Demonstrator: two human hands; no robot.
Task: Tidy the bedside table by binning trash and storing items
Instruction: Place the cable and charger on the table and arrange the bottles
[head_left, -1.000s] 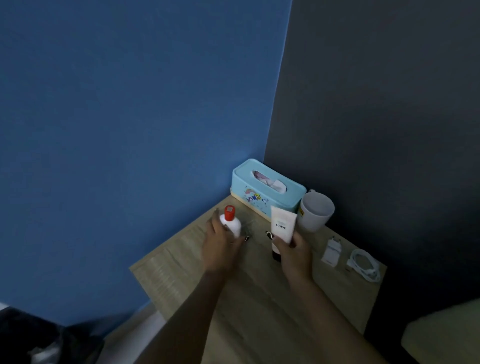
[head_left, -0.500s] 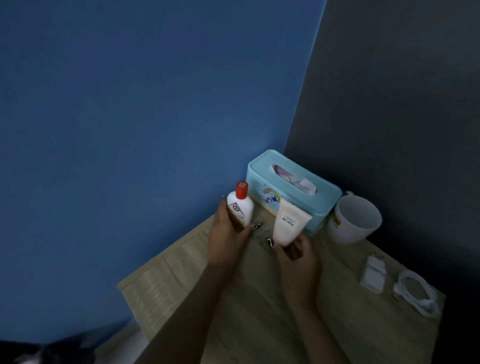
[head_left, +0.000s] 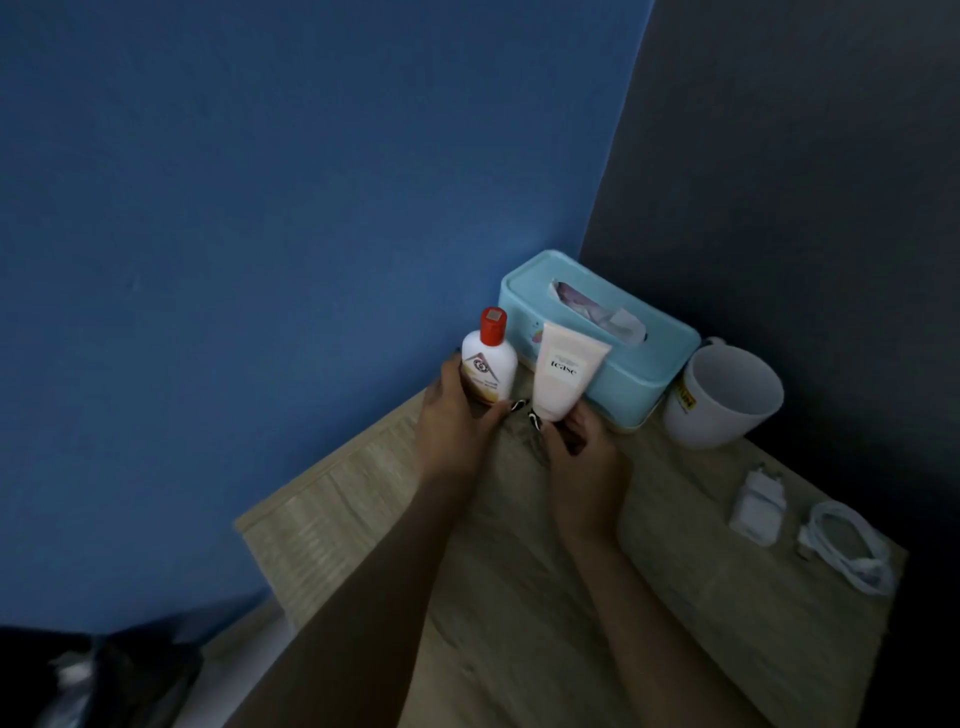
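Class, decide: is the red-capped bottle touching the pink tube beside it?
Apart. The head view shows a strip of the blue tissue box between the red-capped bottle, gripped by the left hand, and the pink tube, gripped by the right hand.

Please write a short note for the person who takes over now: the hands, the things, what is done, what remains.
Left hand grips the red-capped white bottle.
Right hand holds the pink tube, cap down.
On the table: tissue box, mug, charger, coiled cable.
Done: bottle and tube in hand.
Left: store both, then sort the rest.
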